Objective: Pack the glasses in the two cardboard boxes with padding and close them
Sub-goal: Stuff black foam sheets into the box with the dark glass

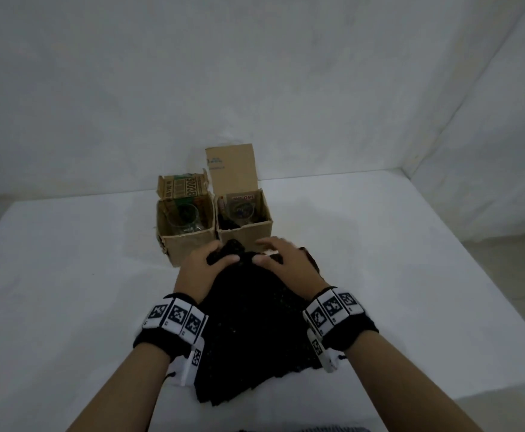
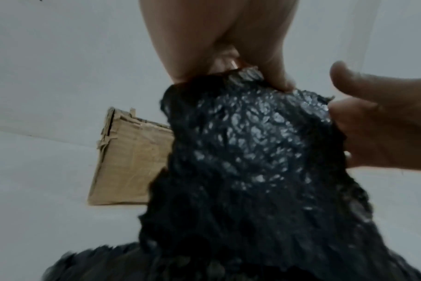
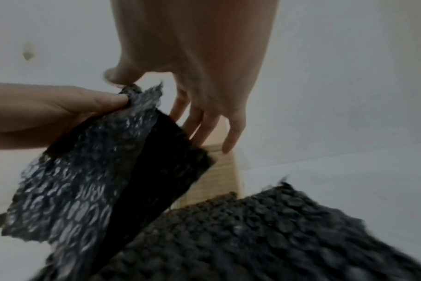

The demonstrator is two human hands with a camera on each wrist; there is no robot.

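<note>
On the white table [image 1: 68,275], the left box [image 1: 186,241] holds a glass [image 1: 182,220]. The left hand [image 1: 206,269] pinches the black bubble wrap [image 1: 255,332], which covers both boxes' near sides. The right hand [image 1: 281,260], fingers spread loose, touches it. The right box [image 1: 245,232], flap raised, holds another glass [image 1: 239,213].

White table [image 1: 68,275] against plain grey-white walls [image 1: 192,73], room corner at right, dim light

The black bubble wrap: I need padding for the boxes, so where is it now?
In the head view the black bubble wrap lies on the white table, just before both boxes; the left hand pinches its far edge.
</note>
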